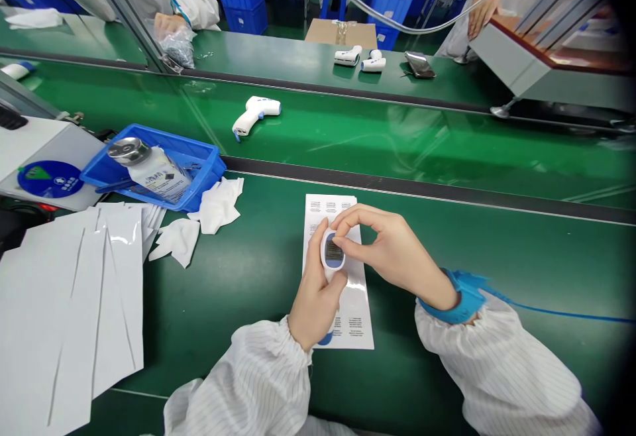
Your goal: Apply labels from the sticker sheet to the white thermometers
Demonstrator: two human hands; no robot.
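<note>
A white infrared thermometer (333,255) with a blue-rimmed display is in my left hand (317,290), its screen facing up at me. The fingers of that hand wrap round the body, with the thumb below the display. At the display's top right edge my right hand (385,245) has thumb and forefinger bent together in a pinch, touching the thermometer. Anything thin between those fingertips is too small to make out. Beneath both hands lies a printed white sheet (358,320), partly hidden by my left hand and the thermometer.
Left stand a blue tray (207,158) with a pump-top bottle (159,174), crumpled wipes (218,205) and stacked white sheets (44,317). Another thermometer (256,114) lies on the green belt (348,134). Across it, a co-worker's hand (171,25) holds a bag. A blue wrist cord (561,312) trails right.
</note>
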